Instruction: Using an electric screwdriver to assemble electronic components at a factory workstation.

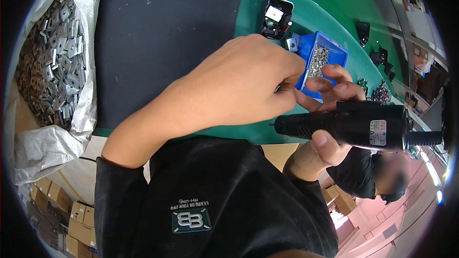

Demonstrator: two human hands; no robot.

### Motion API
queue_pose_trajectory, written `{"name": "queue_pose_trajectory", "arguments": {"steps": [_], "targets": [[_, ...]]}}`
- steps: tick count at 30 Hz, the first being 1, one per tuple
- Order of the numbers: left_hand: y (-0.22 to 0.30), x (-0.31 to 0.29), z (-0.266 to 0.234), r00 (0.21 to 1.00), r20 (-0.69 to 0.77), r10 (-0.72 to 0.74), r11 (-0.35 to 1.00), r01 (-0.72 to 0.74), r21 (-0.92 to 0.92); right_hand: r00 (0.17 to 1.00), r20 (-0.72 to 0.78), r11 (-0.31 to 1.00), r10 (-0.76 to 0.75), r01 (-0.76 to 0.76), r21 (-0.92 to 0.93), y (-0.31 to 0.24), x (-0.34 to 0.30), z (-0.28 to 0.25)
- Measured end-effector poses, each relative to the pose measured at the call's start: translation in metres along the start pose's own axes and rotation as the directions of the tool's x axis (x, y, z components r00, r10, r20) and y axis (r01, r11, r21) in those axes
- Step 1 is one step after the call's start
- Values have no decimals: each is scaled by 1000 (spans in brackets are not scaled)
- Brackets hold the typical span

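Note:
My right hand is wrapped round a black electric screwdriver, which lies sideways with its thin bit pointing left. My left hand reaches in from the left with its fingers curled in a pinch, back of the hand toward me. Its fingertips meet the raised fingers of my right hand; whatever they hold is hidden. Just behind them stands a blue bin with many small silvery screws. Beside the bin is a square metal plate, and farther back sits an open black housing with a white part inside.
At the left, a white woven sack holds many metal plates. A dark mat covers part of the green table. More black parts lie at the far right. Another person is at lower right; cartons stand lower left.

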State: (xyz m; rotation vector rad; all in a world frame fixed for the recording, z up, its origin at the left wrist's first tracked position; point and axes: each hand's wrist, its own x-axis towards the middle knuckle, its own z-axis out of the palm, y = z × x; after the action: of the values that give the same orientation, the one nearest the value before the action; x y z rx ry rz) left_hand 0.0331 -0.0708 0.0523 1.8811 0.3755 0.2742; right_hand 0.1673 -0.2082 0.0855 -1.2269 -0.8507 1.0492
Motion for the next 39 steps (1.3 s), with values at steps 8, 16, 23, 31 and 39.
{"name": "queue_pose_trajectory", "arguments": {"steps": [8,16,23,31,39], "targets": [[-10,1,12,937,-328,121,978,-57,199,993,53,993,-107,103,63,11,4,0],[-26,-10,-15,865,-502,16,994,43,105,976,66,942,-206,179,285,7,6,-12],[-29,-16,-14,908,-419,-9,1000,15,12,979,43,923,-198,171,345,9,6,-9],[-19,-21,-11,864,-468,185,928,-311,-207,984,-25,882,-178,170,439,9,6,-7],[-32,-16,-4,801,-551,236,921,-364,-135,984,-17,882,-175,165,442,9,5,-6]]}}
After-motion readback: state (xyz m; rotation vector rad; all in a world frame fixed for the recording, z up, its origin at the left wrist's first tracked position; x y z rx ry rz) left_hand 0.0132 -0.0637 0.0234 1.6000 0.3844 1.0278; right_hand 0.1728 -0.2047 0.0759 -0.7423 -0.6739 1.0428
